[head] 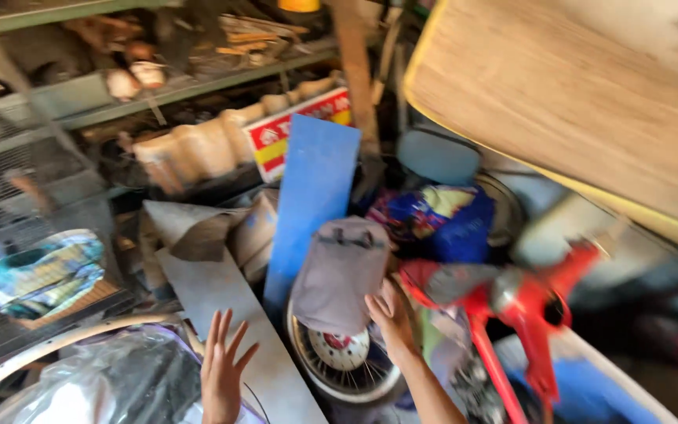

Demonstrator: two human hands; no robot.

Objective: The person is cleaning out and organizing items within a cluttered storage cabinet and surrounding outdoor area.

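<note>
My right hand (390, 318) reaches forward and touches the lower edge of a grey cloth cap (340, 271) that lies over a spoked wheel (343, 369). The fingers rest against the cap's rim; whether they pinch it is unclear in the blur. My left hand (221, 369) is raised with its fingers spread and holds nothing, hovering above a long grey board (233, 314). A blue board (314, 192) leans upright just behind the cap.
A red machine part (523, 310) sits right of the wheel. A large wooden panel (582, 102) slants across the upper right. Metal shelves (158, 86) with clutter fill the back left. A wire cage (33, 204) and a plastic-wrapped object (119, 377) stand at left.
</note>
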